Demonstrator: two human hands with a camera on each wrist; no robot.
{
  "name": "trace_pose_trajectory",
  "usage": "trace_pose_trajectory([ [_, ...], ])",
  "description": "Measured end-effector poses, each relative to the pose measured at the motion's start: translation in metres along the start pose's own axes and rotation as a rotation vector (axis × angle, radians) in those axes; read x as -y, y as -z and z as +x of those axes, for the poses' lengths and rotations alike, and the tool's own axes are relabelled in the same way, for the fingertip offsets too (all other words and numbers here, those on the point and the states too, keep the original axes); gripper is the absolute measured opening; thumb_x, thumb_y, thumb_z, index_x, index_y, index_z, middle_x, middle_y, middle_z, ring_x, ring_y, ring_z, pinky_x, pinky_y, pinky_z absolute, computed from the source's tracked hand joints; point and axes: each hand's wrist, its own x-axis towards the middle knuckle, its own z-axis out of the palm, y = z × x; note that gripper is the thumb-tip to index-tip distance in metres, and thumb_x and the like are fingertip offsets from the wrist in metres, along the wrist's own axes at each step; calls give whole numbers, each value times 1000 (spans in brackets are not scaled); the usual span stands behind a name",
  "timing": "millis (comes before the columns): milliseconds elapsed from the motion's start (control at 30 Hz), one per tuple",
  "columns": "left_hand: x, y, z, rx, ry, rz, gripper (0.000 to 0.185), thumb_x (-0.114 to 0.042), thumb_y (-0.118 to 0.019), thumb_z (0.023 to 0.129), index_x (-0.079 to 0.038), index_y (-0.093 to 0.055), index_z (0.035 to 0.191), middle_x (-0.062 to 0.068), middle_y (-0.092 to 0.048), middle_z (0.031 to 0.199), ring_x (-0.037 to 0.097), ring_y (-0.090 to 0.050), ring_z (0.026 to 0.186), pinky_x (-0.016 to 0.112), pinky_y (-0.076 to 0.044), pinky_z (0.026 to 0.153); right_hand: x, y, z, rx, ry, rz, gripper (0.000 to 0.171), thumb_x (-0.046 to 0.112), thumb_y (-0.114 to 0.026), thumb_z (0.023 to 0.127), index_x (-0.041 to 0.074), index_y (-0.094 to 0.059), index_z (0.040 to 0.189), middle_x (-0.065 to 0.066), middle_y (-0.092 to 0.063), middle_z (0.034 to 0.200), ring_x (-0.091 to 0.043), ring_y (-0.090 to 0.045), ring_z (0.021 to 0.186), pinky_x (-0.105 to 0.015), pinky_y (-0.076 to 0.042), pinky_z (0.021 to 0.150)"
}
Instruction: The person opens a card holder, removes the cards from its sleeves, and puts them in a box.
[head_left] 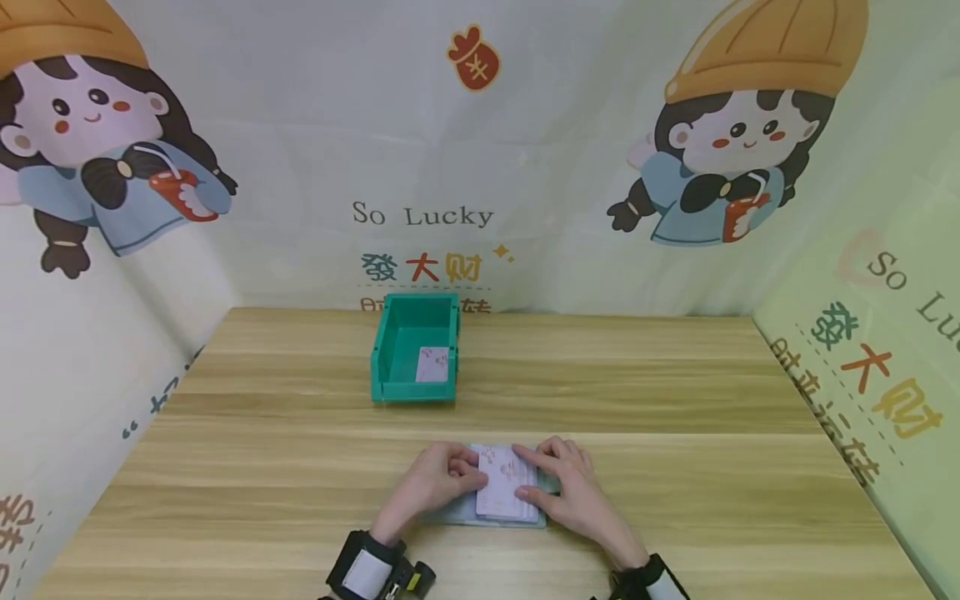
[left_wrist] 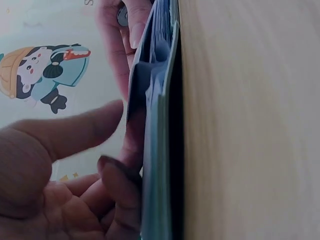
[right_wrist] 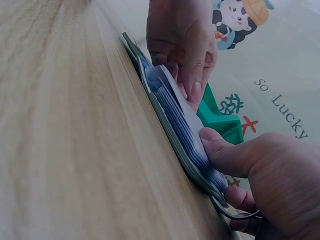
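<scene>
A pale green card holder [head_left: 457, 512] lies open on the table, with a stack of thin leaves [right_wrist: 172, 112] inside. On top is a pale pink, patterned card-sized leaf [head_left: 498, 504]. My left hand [head_left: 442, 477] pinches this leaf's left edge between thumb and curled fingers; the left wrist view shows the leaf lifted slightly there. Across from it, my right hand [head_left: 573, 492] rests its extended index finger near the top right corner and its thumb [right_wrist: 220, 150] along the right edge. A thin strap loops beside its lower fingers in the right wrist view.
A green open-front bin [head_left: 415, 392] stands toward the back of the wooden table [head_left: 637, 375], holding a similar pink patterned card [head_left: 432, 365]. A printed cloth [head_left: 555, 233] hangs behind the table and along its sides.
</scene>
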Motion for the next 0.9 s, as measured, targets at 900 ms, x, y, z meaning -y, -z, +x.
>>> trace_pose_trajectory([
  [900,2,-4,-3,-9,-27,21,39,-5,-80,89,12,-63,120,4,-66,78,11,-52,68,22,-38,61,1,-8,2,-72,-51,-19,49,32,-78,94,13,-70,138,10,-55,97,-10,-44,94,-35,-29,87],
])
